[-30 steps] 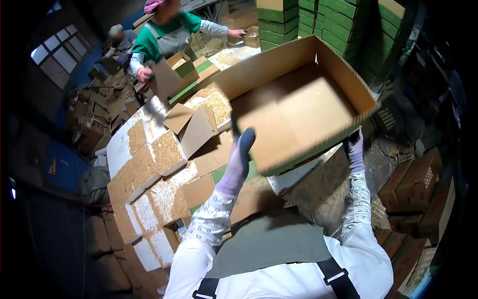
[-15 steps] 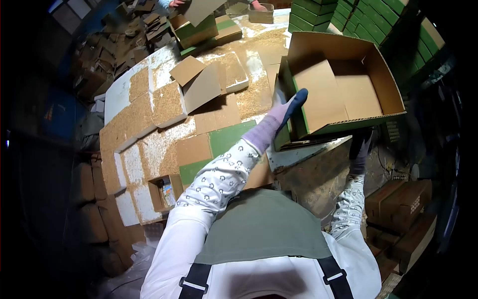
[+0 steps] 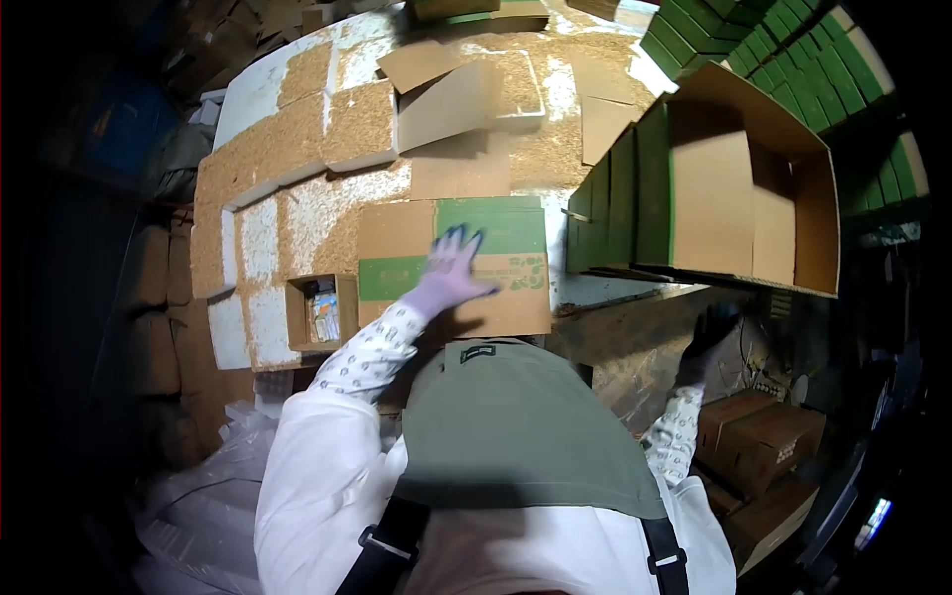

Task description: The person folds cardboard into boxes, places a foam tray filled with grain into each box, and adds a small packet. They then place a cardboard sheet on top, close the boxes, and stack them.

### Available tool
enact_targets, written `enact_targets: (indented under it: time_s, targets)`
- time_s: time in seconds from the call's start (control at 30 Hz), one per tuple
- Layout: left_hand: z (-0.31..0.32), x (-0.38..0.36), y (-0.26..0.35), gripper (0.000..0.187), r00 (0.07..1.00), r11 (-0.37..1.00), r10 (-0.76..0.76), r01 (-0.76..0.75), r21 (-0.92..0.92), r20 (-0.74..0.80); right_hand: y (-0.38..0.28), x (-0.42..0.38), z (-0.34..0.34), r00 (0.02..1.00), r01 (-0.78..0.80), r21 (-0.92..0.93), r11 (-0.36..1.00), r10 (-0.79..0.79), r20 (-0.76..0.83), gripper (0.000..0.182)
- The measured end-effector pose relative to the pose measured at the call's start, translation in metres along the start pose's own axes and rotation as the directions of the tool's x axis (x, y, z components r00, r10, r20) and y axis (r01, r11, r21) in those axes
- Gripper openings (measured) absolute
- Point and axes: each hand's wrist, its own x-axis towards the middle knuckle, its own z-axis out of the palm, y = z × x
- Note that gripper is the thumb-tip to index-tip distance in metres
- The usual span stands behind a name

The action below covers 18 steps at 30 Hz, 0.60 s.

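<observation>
My left hand (image 3: 448, 276), in a lilac glove with dark blue fingertips, is spread over a flat piece of brown cardboard with green printing (image 3: 516, 238). Whether the palm presses on it is hard to judge. To the right stands a large open cardboard box (image 3: 709, 208), its brown inside facing up. Green-sided cardboard pieces (image 3: 603, 213) lean against its left side. Below the box's near edge my right hand (image 3: 709, 332) hangs in shadow, apart from the box. Its dark fingers are blurred, and anything they hold cannot be made out.
White foam blocks covered with brown crumbs (image 3: 268, 223) spread across the table. A small open box (image 3: 347, 312) with packets stands at its near left. Loose cardboard flaps (image 3: 451, 104) lie further back. Green boxes (image 3: 783, 79) are stacked at the back right, brown cartons (image 3: 764, 436) low on the right.
My left hand has left the large box and moved left onto the flat printed cardboard. The large box sits tilted differently and further right in view. My right hand has drawn away below it.
</observation>
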Motion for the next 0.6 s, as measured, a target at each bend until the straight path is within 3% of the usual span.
enact_targets:
  time_s: [0.07, 0.1, 0.13, 0.2, 0.27, 0.3, 0.33, 0.37, 0.4, 0.43, 0.47, 0.5, 0.53, 0.57, 0.6]
  targets:
    - [0.013, -0.074, -0.064, 0.114, 0.918, 0.904, -0.225, 0.07, 0.422, 0.328, 0.07, -0.043, -0.025, 0.922, -0.346, -0.257, 0.903, 0.378, 0.088, 0.052]
    - [0.02, -0.101, -0.083, 0.11, 0.926, 0.888, -0.208, 0.045, 0.457, 0.315, 0.122, -0.058, -0.05, 0.77, -0.465, -0.276, 0.841, 0.538, 0.343, 0.05]
    - [0.026, -0.121, -0.096, 0.107, 0.932, 0.873, -0.196, 0.024, 0.487, 0.305, 0.131, -0.085, -0.022, 0.569, -0.59, -0.391, 0.706, 0.708, 0.419, 0.036]
    - [0.037, -0.128, -0.118, 0.093, 0.959, 0.905, -0.088, -0.036, 0.425, 0.268, 0.069, -0.143, 0.074, 0.48, -0.303, -0.687, 0.66, 0.729, 0.488, 0.034]
    - [0.035, -0.139, -0.121, 0.078, 0.972, 0.922, 0.014, -0.103, 0.372, 0.234, 0.039, -0.155, 0.153, 0.211, -0.182, -0.643, 0.744, 0.668, 0.713, 0.031]
    - [0.013, -0.141, -0.113, 0.07, 0.975, 0.92, 0.064, -0.141, 0.365, 0.215, 0.028, -0.153, 0.183, 0.015, -0.016, -0.651, 0.759, 0.652, 0.758, 0.031]
    - [-0.014, -0.144, -0.104, 0.063, 0.974, 0.915, 0.113, -0.178, 0.362, 0.195, 0.024, -0.153, 0.202, -0.187, 0.144, -0.613, 0.777, 0.63, 0.754, 0.032]
    - [-0.049, -0.146, -0.088, 0.049, 0.977, 0.904, 0.205, -0.214, 0.37, 0.065, 0.093, -0.142, 0.185, -0.293, 0.48, -0.246, 0.842, 0.419, 0.86, 0.035]
    - [-0.085, -0.145, -0.07, 0.037, 0.953, 0.894, 0.287, -0.23, 0.385, -0.095, 0.115, -0.135, 0.202, -0.101, 0.411, -0.361, 0.837, 0.436, 0.894, 0.032]
    - [-0.119, -0.144, -0.052, 0.032, 0.972, 0.908, 0.223, -0.182, 0.377, -0.07, 0.135, -0.129, 0.219, 0.094, 0.305, -0.443, 0.843, 0.436, 0.895, 0.029]
    - [-0.142, -0.143, -0.041, 0.026, 0.986, 0.922, 0.158, -0.132, 0.364, -0.043, 0.082, -0.136, 0.275, 0.396, 0.057, -0.556, 0.829, 0.493, 0.775, 0.022]
    - [-0.153, -0.138, -0.041, 0.022, 0.983, 0.916, 0.181, -0.157, 0.369, -0.029, 0.024, -0.146, 0.334, 0.655, -0.209, -0.494, 0.844, 0.496, 0.57, 0.034]
    - [-0.16, -0.132, -0.042, 0.019, 0.979, 0.909, 0.202, -0.18, 0.375, -0.021, 0.02, -0.137, 0.362, 0.758, -0.168, -0.384, 0.908, 0.368, 0.539, 0.043]
    - [-0.152, -0.124, -0.052, 0.025, 0.981, 0.94, 0.179, -0.149, 0.308, -0.073, 0.043, -0.118, 0.378, 0.812, -0.126, -0.46, 0.879, 0.358, 0.461, 0.044]
    - [-0.156, -0.121, -0.058, 0.028, 0.995, 0.946, 0.056, -0.026, 0.322, -0.084, 0.046, -0.114, 0.388, 0.8, -0.108, -0.448, 0.887, 0.345, 0.491, 0.045]
